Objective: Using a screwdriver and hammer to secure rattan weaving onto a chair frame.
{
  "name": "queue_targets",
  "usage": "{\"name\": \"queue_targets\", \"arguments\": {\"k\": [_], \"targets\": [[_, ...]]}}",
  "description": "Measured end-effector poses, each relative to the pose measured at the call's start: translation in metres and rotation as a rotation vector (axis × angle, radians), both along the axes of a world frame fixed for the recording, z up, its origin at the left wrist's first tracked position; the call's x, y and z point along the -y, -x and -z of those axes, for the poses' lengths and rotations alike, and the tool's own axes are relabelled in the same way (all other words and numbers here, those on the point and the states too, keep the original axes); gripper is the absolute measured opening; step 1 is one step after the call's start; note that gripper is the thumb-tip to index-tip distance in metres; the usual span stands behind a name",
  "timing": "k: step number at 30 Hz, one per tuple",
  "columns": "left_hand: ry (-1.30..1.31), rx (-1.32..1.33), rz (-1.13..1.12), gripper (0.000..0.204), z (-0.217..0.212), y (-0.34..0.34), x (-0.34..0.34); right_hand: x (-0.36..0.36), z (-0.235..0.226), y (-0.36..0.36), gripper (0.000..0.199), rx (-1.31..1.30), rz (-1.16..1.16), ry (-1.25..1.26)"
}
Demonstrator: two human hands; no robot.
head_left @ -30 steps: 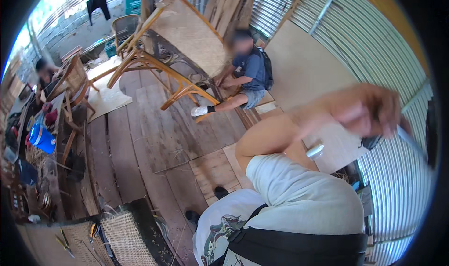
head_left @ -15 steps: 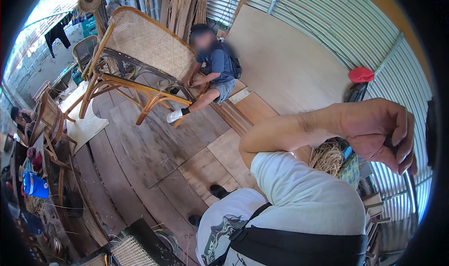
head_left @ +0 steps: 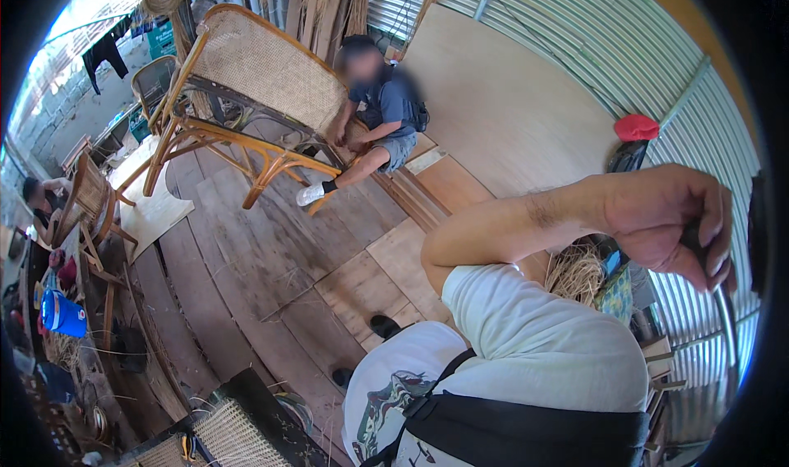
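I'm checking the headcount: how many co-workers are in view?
2: one person beside the large woven furniture, another person by the chair at far left. Others may be hidden.

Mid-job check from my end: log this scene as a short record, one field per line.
Left hand: not in view
Right hand: raised at picture right, fingers curled; grip unclear
Below its fingers: thin metallic rod
Beyond the forearm: red item, dry fibre bundle
Co-worker: low beside a rattan seat with woven back
Far left: blue container
Lower left: woven cane panel
Floor: wooden planks
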State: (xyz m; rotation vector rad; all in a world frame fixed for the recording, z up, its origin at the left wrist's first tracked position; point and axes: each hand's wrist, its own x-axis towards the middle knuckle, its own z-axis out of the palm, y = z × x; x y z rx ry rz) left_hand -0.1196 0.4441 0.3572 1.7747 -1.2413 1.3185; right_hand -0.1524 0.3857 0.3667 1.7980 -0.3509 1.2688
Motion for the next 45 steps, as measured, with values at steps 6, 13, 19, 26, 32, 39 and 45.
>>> {"name": "queue_targets", "arguments": {"k": [6,13,19,26,32,39,45], "targets": [[0.193,0.188,-0.106,0.040,0.006,0.021,-0.006,-0.032,0.003,-0.005,0.023,0.317,0.023,-0.039],[0.582,0.052,-0.751,0.025,0.068,0.034,0.152,-0.116,0.019,0.069,0.035,0.970,0.148,0.134],[0.791,-0.165,-1.371,0.024,0.164,-0.012,0.437,-0.230,-0.155,0.153,0.010,1.421,0.413,0.154],[1.648,0.148,-1.708,0.024,0.231,-0.059,0.554,-0.168,-0.013,0.136,0.022,0.963,1.208,0.509],[2.077,0.553,-1.694,0.023,0.264,-0.106,0.542,-0.123,0.241,0.146,0.027,1.941,1.273,0.078],[2.117,0.322,-1.618,0.027,0.239,-0.065,0.436,-0.129,0.565,0.047,0.049,2.494,1.516,-1.454],[1.440,0.190,-1.884,0.040,0.172,-0.006,0.321,-0.135,0.658,-0.025,0.031,1.947,1.454,-2.017]]}}
